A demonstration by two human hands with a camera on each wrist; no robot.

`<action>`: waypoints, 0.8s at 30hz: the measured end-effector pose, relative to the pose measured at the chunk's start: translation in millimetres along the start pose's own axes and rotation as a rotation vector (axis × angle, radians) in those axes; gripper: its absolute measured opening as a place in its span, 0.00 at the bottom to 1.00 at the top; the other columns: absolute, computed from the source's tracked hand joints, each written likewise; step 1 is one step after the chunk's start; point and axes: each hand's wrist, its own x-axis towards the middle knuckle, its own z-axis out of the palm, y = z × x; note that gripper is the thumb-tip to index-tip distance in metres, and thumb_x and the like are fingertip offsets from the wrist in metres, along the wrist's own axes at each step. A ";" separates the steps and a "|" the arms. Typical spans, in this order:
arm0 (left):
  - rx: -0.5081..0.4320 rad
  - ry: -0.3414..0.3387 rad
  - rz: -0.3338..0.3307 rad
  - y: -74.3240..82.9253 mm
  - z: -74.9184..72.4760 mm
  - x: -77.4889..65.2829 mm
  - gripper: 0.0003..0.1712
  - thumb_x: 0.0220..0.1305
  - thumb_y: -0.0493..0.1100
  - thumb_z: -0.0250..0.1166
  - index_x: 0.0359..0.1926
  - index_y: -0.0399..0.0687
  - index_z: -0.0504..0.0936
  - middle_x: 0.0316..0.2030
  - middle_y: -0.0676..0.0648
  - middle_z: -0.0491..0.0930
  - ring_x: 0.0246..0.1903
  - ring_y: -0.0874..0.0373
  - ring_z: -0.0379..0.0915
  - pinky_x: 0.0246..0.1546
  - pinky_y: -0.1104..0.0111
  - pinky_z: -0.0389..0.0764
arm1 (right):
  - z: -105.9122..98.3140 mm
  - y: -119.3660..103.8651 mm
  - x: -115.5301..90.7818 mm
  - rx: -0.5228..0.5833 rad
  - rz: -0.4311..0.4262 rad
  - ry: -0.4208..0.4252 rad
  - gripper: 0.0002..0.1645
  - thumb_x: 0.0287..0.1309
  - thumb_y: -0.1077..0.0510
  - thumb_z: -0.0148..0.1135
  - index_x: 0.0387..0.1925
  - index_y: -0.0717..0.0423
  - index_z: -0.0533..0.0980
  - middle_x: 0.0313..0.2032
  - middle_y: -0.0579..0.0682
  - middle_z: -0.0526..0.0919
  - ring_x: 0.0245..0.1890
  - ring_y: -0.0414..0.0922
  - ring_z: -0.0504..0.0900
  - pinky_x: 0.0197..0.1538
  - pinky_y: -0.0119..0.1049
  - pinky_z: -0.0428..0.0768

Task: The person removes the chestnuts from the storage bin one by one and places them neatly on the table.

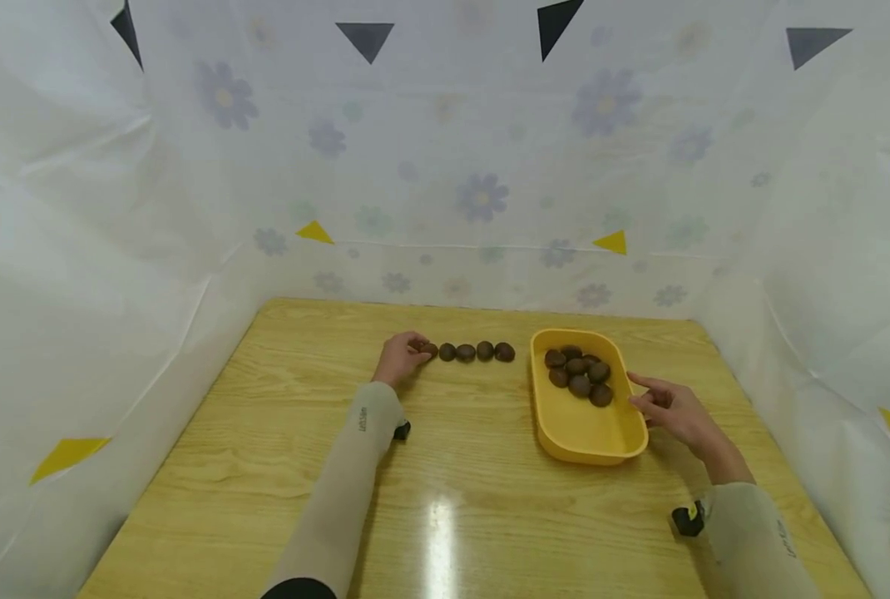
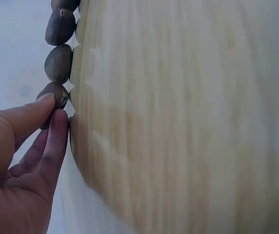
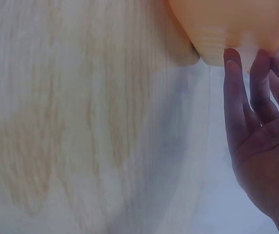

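Observation:
Several dark brown chestnuts (image 1: pixel 466 353) lie in a line across the far part of the wooden table. At the line's left end my left hand (image 1: pixel 402 358) pinches a chestnut (image 2: pixel 56 93) between thumb and fingertips, right beside its neighbour (image 2: pixel 59 64). A yellow plastic tray (image 1: pixel 590 437) stands to the right of the line, with more chestnuts (image 1: pixel 578 385) heaped in its far half. My right hand (image 1: pixel 673 410) is at the tray's right side, its fingers extended. In the right wrist view, the fingertips (image 3: pixel 232 54) touch the tray's outer wall.
The wooden table (image 1: pixel 280 466) runs back to a white flowered sheet (image 1: pixel 430 166), which also hangs along both sides. Yellow triangles (image 1: pixel 71 456) and dark ones (image 1: pixel 366 37) are stuck on the sheet. Each wrist wears a small black device (image 1: pixel 688 520).

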 end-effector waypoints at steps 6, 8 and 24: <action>-0.002 0.011 0.003 4.0 0.5 -1.9 0.16 0.70 0.37 0.69 0.58 0.42 0.84 0.54 0.39 0.84 0.53 0.43 0.81 0.57 0.51 0.82 | -1.2 0.1 2.1 -0.019 -0.020 0.001 0.39 0.77 0.48 0.58 0.79 0.61 0.59 0.40 0.58 0.84 0.38 0.40 0.85 0.42 0.34 0.88; -0.003 0.003 -0.008 4.2 0.5 -2.7 0.17 0.70 0.37 0.69 0.58 0.42 0.84 0.54 0.39 0.84 0.54 0.43 0.81 0.57 0.51 0.81 | -1.0 0.6 1.8 -0.009 -0.008 0.006 0.39 0.77 0.48 0.58 0.79 0.61 0.60 0.39 0.58 0.84 0.38 0.39 0.85 0.42 0.34 0.88; 0.016 -0.004 -0.035 3.9 2.5 -4.5 0.21 0.69 0.36 0.69 0.62 0.41 0.82 0.56 0.38 0.82 0.52 0.44 0.79 0.54 0.52 0.81 | -1.2 3.2 1.6 0.010 0.000 -0.013 0.38 0.77 0.50 0.58 0.79 0.59 0.59 0.41 0.59 0.83 0.39 0.38 0.84 0.43 0.34 0.88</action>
